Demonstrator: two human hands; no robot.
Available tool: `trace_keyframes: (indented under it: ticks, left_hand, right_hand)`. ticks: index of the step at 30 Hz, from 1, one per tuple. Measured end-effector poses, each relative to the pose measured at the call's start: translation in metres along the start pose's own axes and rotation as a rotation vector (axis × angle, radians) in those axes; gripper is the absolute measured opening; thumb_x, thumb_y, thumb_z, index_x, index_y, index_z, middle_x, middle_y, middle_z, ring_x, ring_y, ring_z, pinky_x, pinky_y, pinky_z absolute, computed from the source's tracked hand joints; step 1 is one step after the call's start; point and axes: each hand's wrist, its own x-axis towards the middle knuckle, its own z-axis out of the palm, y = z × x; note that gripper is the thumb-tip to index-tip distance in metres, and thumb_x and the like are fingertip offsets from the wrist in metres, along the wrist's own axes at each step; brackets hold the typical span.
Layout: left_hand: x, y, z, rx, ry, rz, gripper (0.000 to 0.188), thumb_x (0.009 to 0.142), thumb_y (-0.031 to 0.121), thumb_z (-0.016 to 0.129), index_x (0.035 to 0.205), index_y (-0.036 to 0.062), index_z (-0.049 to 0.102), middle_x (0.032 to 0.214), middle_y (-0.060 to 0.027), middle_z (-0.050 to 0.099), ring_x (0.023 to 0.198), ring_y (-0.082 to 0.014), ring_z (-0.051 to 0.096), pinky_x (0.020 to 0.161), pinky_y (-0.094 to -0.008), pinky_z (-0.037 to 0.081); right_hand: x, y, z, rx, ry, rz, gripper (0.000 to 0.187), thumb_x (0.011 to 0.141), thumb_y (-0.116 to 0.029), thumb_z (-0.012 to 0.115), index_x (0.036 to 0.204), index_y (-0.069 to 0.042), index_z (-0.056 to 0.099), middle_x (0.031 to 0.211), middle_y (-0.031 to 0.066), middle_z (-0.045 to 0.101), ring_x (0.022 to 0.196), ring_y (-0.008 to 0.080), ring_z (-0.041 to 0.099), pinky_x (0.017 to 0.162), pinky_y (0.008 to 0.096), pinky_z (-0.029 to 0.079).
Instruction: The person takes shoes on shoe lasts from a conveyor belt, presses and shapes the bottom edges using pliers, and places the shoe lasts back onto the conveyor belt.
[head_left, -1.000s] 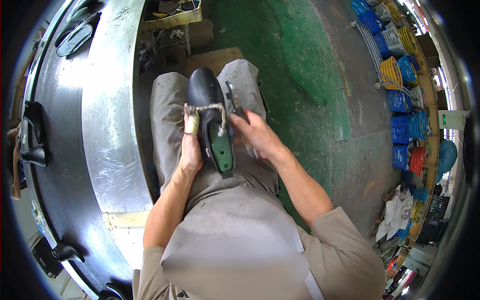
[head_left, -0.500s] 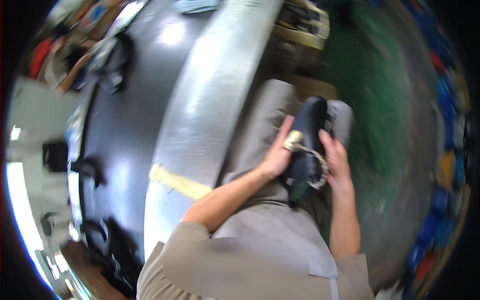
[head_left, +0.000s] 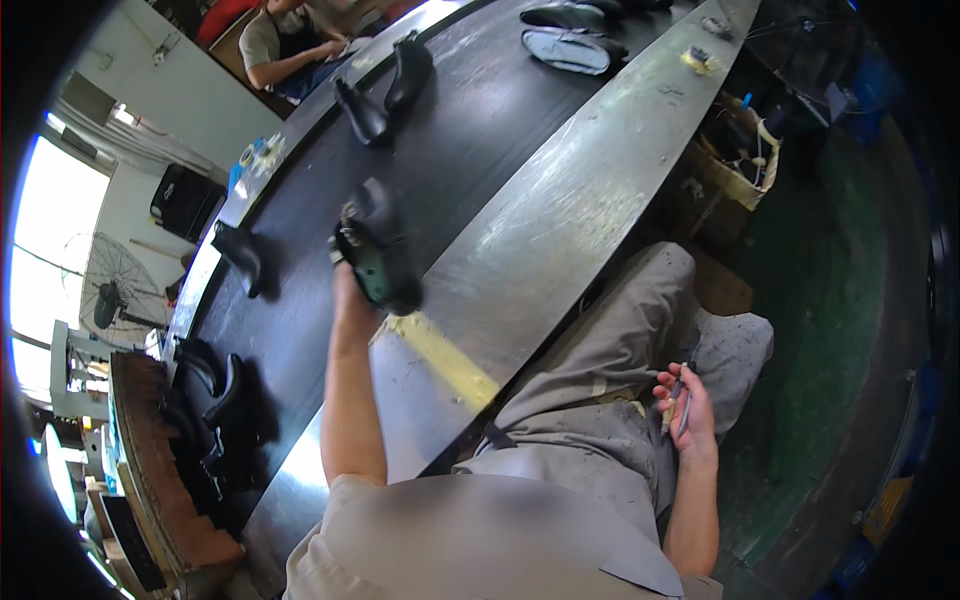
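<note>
My left hand (head_left: 348, 287) reaches out over the dark belt to the left, closed on a black shoe (head_left: 392, 255) with a chain or beaded trim round its opening. A green patch shows inside the shoe, and most of my fingers are hidden behind it. Whether the shoe touches the belt, I cannot tell. Above my lap, my right hand (head_left: 692, 408) is turned palm up with curled fingers. It holds a slim grey tool (head_left: 683, 396), too small to name. Grey trousers (head_left: 600, 370) with dark specks cover my legs.
Black ankle boots (head_left: 410, 75) stand along the dark belt (head_left: 480, 130). A metal ledge (head_left: 560, 240) with yellow tape (head_left: 445, 365) runs between belt and lap. An open box (head_left: 755, 185) of tools is beyond my knees. Another person (head_left: 290, 45) sits across the belt.
The shoe has gone from my lap to over the belt, in my left hand. My right hand has let go of it and now holds the slim tool. The view has turned left.
</note>
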Motion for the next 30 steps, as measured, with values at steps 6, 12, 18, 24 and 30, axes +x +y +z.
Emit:
trace_keyframes:
  ticks: [6, 12, 18, 24, 30]
  left_hand:
    - [0.017, 0.008, -0.036, 1.213, 0.502, 0.219, 0.104, 0.097, 0.043, 0.07, 0.169, 0.0058, 0.004, 0.159, -0.0261, 0.046, 0.143, -0.0435, 0.05, 0.119, -0.0441, 0.04]
    - [0.064, -0.013, -0.063, 1.354, 0.622, 0.329, 0.108, 0.095, 0.036, 0.074, 0.165, -0.005, 0.002, 0.159, -0.0342, 0.041, 0.142, -0.0467, 0.049, 0.121, -0.0464, 0.039]
    - [0.05, -0.04, -0.046, 1.546, 0.669, 0.741, 0.101, 0.098, 0.042, 0.069, 0.164, -0.0084, 0.012, 0.163, -0.0379, 0.027, 0.152, -0.0524, 0.027, 0.126, -0.0562, 0.021]
    - [-0.038, -0.104, 0.067, 1.635, 0.035, 0.853, 0.076, 0.1, 0.044, 0.063, 0.162, 0.0081, 0.039, 0.163, -0.027, 0.037, 0.153, -0.0451, 0.03, 0.125, -0.0621, 0.019]
    - [-0.034, -0.13, 0.098, 1.718, -0.142, 0.672, 0.059, 0.102, 0.037, 0.057, 0.157, 0.0148, 0.052, 0.162, -0.0279, 0.038, 0.153, -0.0463, 0.03, 0.125, -0.0663, 0.016]
  right_hand:
    - [0.005, 0.024, 0.011, 0.052, -0.108, 0.057, 0.041, 0.109, -0.043, 0.056, 0.141, -0.017, 0.055, 0.094, 0.0084, 0.067, 0.078, 0.0234, 0.068, 0.071, 0.0413, 0.058]
    - [0.021, 0.045, 0.006, 0.125, -0.127, 0.052, 0.036, 0.108, -0.036, 0.059, 0.134, -0.011, 0.057, 0.091, 0.0093, 0.067, 0.076, 0.0238, 0.067, 0.068, 0.0387, 0.058]
    - [0.029, 0.047, 0.002, 0.169, -0.103, 0.1, 0.032, 0.108, -0.03, 0.058, 0.133, -0.01, 0.056, 0.09, 0.0095, 0.068, 0.075, 0.0244, 0.067, 0.068, 0.0397, 0.058]
    - [0.034, 0.043, -0.004, 0.151, -0.098, 0.097, 0.032, 0.109, -0.03, 0.056, 0.134, -0.009, 0.055, 0.09, 0.0096, 0.069, 0.075, 0.0243, 0.068, 0.068, 0.04, 0.059]
    - [0.035, 0.045, -0.005, 0.167, -0.15, 0.068, 0.036, 0.107, -0.029, 0.062, 0.134, -0.006, 0.055, 0.093, 0.0119, 0.069, 0.076, 0.0232, 0.068, 0.069, 0.0395, 0.058]
